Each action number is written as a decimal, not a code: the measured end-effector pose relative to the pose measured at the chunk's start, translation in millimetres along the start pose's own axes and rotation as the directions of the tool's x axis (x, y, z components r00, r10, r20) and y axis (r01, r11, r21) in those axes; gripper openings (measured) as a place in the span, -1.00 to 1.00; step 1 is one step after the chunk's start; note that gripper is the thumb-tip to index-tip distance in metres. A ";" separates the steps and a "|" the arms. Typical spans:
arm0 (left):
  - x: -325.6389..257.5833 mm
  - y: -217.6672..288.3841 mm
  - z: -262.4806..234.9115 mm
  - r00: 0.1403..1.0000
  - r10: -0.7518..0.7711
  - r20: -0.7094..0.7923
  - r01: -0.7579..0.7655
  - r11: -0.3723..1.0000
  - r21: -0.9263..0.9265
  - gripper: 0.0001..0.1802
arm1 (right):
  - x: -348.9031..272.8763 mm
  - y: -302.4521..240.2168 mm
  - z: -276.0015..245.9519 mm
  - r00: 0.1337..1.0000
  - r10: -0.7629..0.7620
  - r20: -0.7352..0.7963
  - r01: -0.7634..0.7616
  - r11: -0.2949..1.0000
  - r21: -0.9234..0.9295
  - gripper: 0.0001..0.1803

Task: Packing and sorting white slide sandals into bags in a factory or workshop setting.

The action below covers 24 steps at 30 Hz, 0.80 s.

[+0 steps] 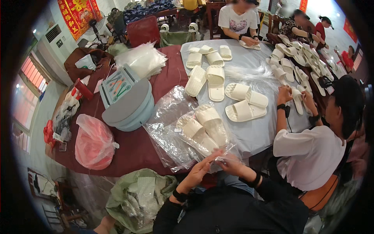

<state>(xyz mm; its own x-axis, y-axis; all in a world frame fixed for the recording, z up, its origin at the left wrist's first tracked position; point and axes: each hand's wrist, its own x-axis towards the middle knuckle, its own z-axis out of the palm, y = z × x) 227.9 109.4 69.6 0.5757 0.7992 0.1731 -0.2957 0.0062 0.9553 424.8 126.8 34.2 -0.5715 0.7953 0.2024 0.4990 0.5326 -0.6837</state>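
Observation:
A pair of cream slide slippers (196, 131) lies side by side inside a clear plastic bag (230, 145) at the near edge of the table. My left hand (203, 167) reaches to the bag's near end, its fingers fairly straight and close together on the film. Beside it, my right hand (234, 164) pinches the gathered film at that same end. The two hands almost touch. More clear bags (171, 121) lie flat just left of the pair. Beyond it are loose cream slippers (246, 110), some in stacked pairs.
Left on the maroon tablecloth (128, 150) stand a grey-blue rounded box (128, 105) and a pink plastic bag (94, 142). A green sack (142, 199) sits below the edge. A co-worker (311, 148) handles slippers close on my right; another person (239, 21) sits across.

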 end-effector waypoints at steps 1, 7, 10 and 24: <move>0.5 3.5 -0.5 1.000 0.016 -0.016 -0.017 0.998 -0.064 -0.44 | -8.5 -11.4 -3.9 0.991 0.127 0.051 -0.124 0.990 -0.061 -0.60; 5.0 -0.6 0.8 0.991 0.049 -0.125 -0.092 0.925 -0.369 -0.39 | -27.8 -37.9 -37.7 0.727 -0.542 -0.422 0.540 0.830 -0.138 -0.26; 4.4 8.8 2.4 0.998 0.022 -0.061 -0.043 0.929 -0.367 -0.37 | -3.2 -49.4 -30.7 0.828 -0.289 -0.480 0.164 0.944 -0.286 0.06; 11.4 -17.8 -160.6 0.593 0.280 -0.755 0.771 0.074 0.633 -0.24 | 46.2 11.4 -35.3 0.676 -0.144 -0.723 0.230 0.973 0.021 -0.61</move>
<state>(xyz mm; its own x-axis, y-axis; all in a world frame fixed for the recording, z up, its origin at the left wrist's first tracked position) 117.4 215.0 16.1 -0.3166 0.9295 0.1894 0.9044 0.2356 0.3556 427.0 179.8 60.5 0.0125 0.6701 0.7422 0.3401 0.6951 -0.6333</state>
